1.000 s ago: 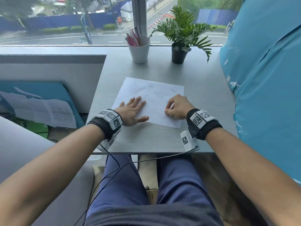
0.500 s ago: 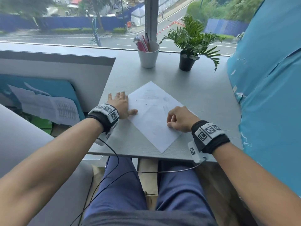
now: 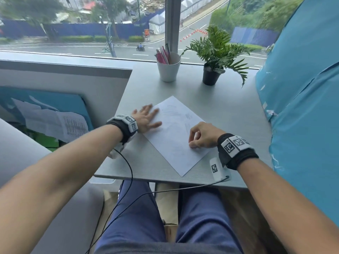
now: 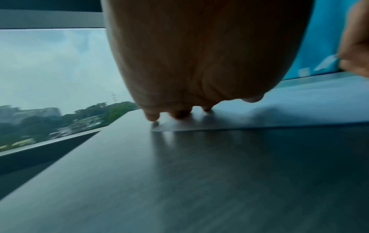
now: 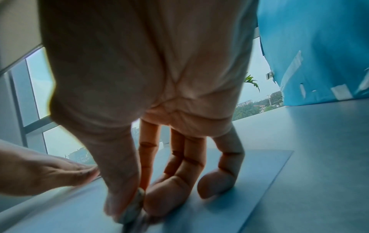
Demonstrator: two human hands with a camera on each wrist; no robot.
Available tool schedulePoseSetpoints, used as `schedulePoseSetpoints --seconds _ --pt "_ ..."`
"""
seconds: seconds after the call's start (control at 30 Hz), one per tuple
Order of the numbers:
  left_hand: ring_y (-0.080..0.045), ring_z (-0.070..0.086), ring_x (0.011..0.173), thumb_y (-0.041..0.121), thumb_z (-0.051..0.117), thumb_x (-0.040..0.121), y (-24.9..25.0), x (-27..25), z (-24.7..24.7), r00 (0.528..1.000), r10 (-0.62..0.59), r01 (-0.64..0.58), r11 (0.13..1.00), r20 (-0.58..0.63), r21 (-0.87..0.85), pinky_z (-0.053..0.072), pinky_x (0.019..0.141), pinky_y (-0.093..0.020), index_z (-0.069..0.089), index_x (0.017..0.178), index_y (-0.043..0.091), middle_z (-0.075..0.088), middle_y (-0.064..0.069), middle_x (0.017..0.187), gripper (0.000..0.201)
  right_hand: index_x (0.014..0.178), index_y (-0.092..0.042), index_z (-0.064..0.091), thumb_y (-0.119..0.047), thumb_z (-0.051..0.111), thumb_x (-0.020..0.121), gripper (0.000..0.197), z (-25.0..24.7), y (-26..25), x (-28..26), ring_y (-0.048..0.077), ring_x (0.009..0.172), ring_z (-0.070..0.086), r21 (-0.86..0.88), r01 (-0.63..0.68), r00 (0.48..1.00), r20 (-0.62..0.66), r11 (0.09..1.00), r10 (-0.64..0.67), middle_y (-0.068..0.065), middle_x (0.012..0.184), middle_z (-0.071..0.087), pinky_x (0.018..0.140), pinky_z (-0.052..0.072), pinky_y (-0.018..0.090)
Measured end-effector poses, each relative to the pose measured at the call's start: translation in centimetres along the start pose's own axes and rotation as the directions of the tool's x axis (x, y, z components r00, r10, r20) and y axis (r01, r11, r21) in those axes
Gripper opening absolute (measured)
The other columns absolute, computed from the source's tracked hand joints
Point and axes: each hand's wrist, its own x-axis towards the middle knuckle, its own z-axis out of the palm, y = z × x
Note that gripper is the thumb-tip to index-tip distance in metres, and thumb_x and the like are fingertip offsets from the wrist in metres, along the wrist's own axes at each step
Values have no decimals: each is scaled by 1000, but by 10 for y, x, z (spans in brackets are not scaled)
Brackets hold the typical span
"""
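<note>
A white sheet of paper point(image 3: 176, 132) with faint pencil marks lies turned diagonally on the grey table point(image 3: 229, 110). My left hand point(image 3: 148, 116) rests flat on the sheet's left corner with its fingers spread; in the left wrist view its fingertips point(image 4: 179, 114) press the paper's edge point(image 4: 279, 113). My right hand point(image 3: 194, 142) sits curled on the sheet's right part. In the right wrist view its thumb and fingers pinch a small whitish object point(image 5: 133, 206) against the paper point(image 5: 249, 189). What the object is stays unclear.
A white cup point(image 3: 168, 67) of pens and a potted plant point(image 3: 212, 57) stand at the table's far edge by the window. A blue covered surface point(image 3: 302, 107) rises along the right. Loose printed sheets point(image 3: 55, 121) lie down to the left. Wrist cables hang over the table's near edge.
The paper has turned from lying square to lying diagonal. My left hand slid to its left corner and spread its fingers. My right hand stayed curled on the sheet.
</note>
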Motion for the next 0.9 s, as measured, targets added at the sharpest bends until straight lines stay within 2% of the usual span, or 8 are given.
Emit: schedulePoseSetpoints --seconds 0.07,0.1,0.23,0.3,0.47,0.67,0.8,0.9 --pt "-22 -11 151 78 18 89 -4 -1 -4 991 -121 122 992 -63 11 -6 121 -48 -7 158 19 -17 -6 164 94 80 -22 70 -25 74 73 8 -1 -5 2 3 72 61 -72 -3 1000 18 997 5 -5 78 72 60 45 20" --pt "-22 -12 151 80 15 86 1 -2 -5 991 -81 86 995 -102 41 -7 121 -48 -7 158 16 -16 -6 164 99 81 -22 70 -25 73 73 9 -3 -8 4 5 72 61 -104 -4 999 33 995 8 -4 79 72 61 47 20" --pt "-16 -17 149 76 12 88 47 -6 10 917 396 -381 903 -40 197 -9 121 -44 -9 157 25 -20 2 162 88 81 -22 69 -26 75 74 10 -8 -14 11 9 61 63 -148 -21 993 112 989 38 -4 70 73 58 53 21" --pt "-15 -16 149 70 19 94 56 1 18 882 471 -466 867 14 177 -9 119 -42 -8 157 29 -19 4 163 80 84 -20 69 -24 76 77 11 -11 -16 12 9 57 62 -119 -30 988 149 992 48 -3 66 71 59 55 25" --pt "-18 -17 150 73 16 90 16 13 2 948 320 -318 941 3 113 -6 120 -46 -10 155 36 -21 1 162 79 85 -17 68 -22 75 79 10 -11 -17 11 13 62 63 -117 -45 985 160 992 64 -1 67 71 67 59 32" --pt "-18 -14 151 75 22 91 -19 2 -5 998 -35 38 998 -59 53 -11 120 -45 -11 157 21 -19 -2 163 92 86 -18 68 -21 72 78 10 -11 -25 5 5 46 56 -171 -67 987 133 983 90 -5 61 66 50 47 19" --pt "-20 -13 151 77 27 89 26 -24 4 989 36 -19 993 -144 120 -9 121 -49 -6 157 9 -16 -7 164 102 89 -17 68 -22 71 80 10 -10 -23 2 0 39 56 -135 -89 988 114 987 105 -5 62 67 53 51 21" --pt "-25 7 152 71 37 91 71 -53 19 987 86 -73 992 -139 100 9 122 -52 9 156 6 3 -11 165 96 89 -13 69 -16 71 81 9 -6 -21 -3 6 52 60 -53 -139 986 90 989 143 -2 66 68 65 61 33"
